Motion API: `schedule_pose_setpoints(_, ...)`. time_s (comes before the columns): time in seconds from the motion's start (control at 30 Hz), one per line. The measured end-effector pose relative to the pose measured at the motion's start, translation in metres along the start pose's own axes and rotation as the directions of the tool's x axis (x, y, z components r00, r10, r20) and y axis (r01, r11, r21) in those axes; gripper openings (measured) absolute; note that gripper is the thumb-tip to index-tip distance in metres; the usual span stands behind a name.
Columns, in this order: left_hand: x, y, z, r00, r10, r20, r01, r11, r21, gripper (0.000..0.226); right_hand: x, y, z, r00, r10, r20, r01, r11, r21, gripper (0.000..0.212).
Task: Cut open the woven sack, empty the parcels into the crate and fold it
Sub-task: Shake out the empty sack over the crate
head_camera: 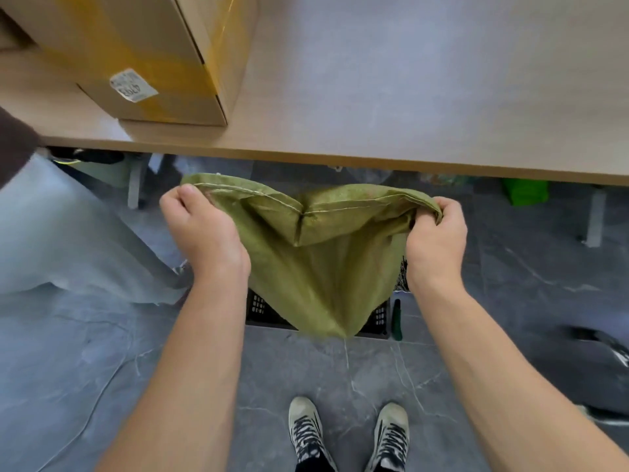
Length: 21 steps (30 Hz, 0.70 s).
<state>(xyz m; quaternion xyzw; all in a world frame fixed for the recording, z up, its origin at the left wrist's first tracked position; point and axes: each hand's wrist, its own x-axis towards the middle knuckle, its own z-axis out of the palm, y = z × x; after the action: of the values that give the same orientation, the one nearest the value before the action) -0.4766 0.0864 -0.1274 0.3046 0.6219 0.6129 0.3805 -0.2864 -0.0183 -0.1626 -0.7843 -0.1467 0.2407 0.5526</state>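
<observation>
A green woven sack (320,267) hangs limp in front of me, its stitched seam edge uppermost. My left hand (200,226) grips the sack's upper left corner. My right hand (437,240) grips the upper right corner, with fabric bunched under the fingers. The sack's lower tip dangles over a black slotted crate (262,311) on the floor and hides most of it. What lies in the crate is hidden. A dark green-handled tool (396,320) lies on the floor just right of the crate.
A wooden table (374,97) spans the top, its front edge above the sack, with a taped cardboard box (153,56) at its left. Another person's light trousers (68,240) stand at left. My shoes (347,434) are on the grey tiled floor. Table legs and green items sit underneath.
</observation>
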Motion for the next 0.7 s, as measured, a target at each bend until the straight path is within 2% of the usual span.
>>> schedule_pose_setpoints(0.13,0.001,-0.003,-0.009,0.995,0.1,0.006,-0.099,0.993,-0.066,0.027,0.001,0.002,-0.007,0.999,-0.032,-0.018,0.033,0.999,0.026,0.015)
schedule_pose_setpoints(0.23,-0.004,-0.003,-0.009,0.999,0.033,-0.012,-0.032,0.999,0.012,0.028,0.004,0.008,-0.01,0.998,0.048,-0.038,-0.046,0.998,0.032,0.015)
schedule_pose_setpoints(0.37,0.0,0.01,-0.004,0.985,0.174,-0.007,-0.173,0.978,-0.12,0.028,0.003,0.001,-0.012,0.995,-0.095,-0.024,0.097,0.992,0.085,0.022)
schedule_pose_setpoints(0.47,0.003,0.018,0.003,0.996,0.085,-0.012,-0.086,0.989,-0.117,0.029,0.006,-0.002,-0.009,0.999,-0.042,-0.007,0.043,0.997,0.064,0.019)
schedule_pose_setpoints(0.6,0.011,0.014,-0.004,0.984,0.174,0.021,-0.168,0.97,-0.174,0.023,0.007,-0.003,-0.015,0.997,-0.079,-0.027,0.081,0.988,0.129,0.021)
schedule_pose_setpoints(0.63,0.012,0.011,-0.003,0.988,0.152,0.023,-0.147,0.976,-0.161,0.023,0.01,-0.002,-0.015,0.996,-0.075,-0.039,0.079,0.99,0.118,0.02)
schedule_pose_setpoints(0.7,0.007,0.009,-0.002,0.999,0.022,-0.024,-0.023,0.998,-0.062,0.025,0.01,-0.001,-0.015,1.0,-0.022,-0.022,0.023,0.997,0.071,0.017)
